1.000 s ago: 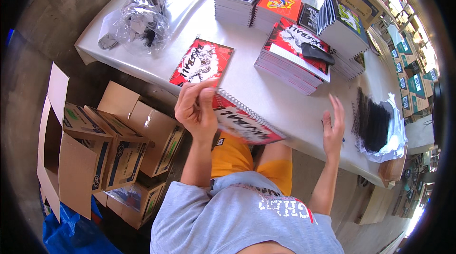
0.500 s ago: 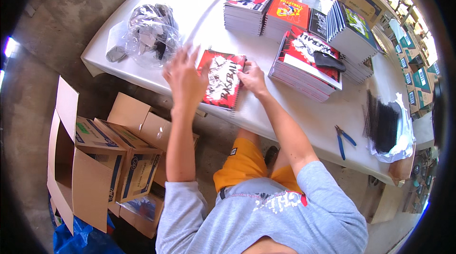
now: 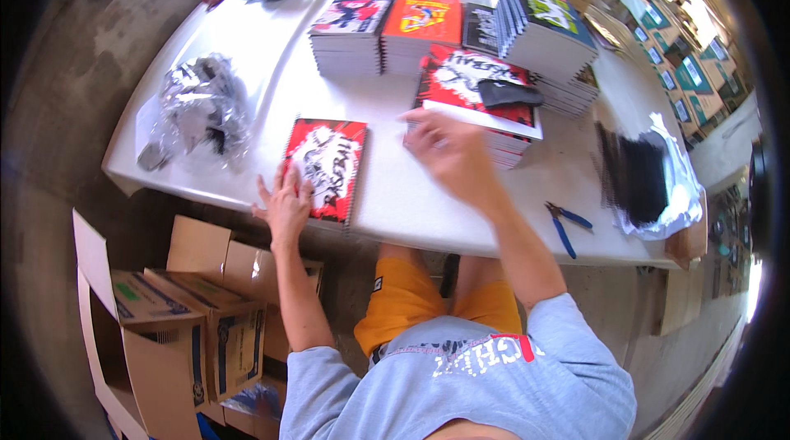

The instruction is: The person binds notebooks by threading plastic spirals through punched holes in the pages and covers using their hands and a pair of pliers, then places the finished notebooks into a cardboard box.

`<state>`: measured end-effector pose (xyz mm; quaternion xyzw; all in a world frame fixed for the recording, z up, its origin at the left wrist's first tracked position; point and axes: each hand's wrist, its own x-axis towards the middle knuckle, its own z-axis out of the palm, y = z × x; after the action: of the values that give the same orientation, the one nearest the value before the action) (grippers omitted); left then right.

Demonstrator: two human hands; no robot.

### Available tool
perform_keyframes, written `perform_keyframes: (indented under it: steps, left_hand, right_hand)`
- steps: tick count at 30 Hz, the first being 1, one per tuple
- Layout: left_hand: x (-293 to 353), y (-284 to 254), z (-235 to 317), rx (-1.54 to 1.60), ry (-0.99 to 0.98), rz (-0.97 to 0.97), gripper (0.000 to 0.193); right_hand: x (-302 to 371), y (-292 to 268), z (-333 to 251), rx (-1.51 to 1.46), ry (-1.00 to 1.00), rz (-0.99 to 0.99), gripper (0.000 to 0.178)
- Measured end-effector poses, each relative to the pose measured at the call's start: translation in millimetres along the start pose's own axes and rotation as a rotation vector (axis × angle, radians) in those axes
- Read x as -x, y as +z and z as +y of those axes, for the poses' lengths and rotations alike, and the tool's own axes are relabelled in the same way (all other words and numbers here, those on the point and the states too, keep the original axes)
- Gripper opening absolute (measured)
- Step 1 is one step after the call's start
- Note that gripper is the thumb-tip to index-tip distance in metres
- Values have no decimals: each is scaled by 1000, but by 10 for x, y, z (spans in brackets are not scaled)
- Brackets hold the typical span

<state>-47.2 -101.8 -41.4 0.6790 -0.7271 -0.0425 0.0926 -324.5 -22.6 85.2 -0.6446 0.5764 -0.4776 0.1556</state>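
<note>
A red and white spiral notebook [image 3: 333, 164] lies on the white-covered table near its front edge. My left hand [image 3: 285, 203] rests at the notebook's lower left, fingers spread, some on its cover. To the right, my right hand [image 3: 451, 152] is over the table at the front left of a stack of similar red notebooks [image 3: 440, 82]. Its fingers are partly bent and apart, with nothing visible in them. A folded black thing [image 3: 510, 94] lies on top of that stack, beside a white strip.
Blue-handled pliers [image 3: 568, 226] and a bunch of black spiral coils [image 3: 634, 172] on white plastic lie to the right. A clear plastic bag [image 3: 204, 107] sits at left. More notebook stacks [image 3: 350, 41] stand behind. Cardboard boxes [image 3: 164, 349] are below the table's left side.
My right hand has left the notebook and moved right toward the stack. My left hand has come down onto the notebook's left side. The notebook has been turned slightly, and the view has shifted.
</note>
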Motion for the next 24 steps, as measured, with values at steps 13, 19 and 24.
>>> perform_keyframes:
  steps: [13, 19, 24]
  left_hand:
    - [-482, -131, 2206, 446, 455, -62, 83]
    - [-373, 0, 2167, 439, 502, 131, 88]
    - [-386, 0, 2195, 767, 471, 120, 104]
  right_hand:
    - [-327, -1476, 1832, -216, 863, 69, 49]
    - [-341, -1354, 1674, 131, 580, 79, 40]
    - [-501, -1300, 1748, -381, 524, 378, 36]
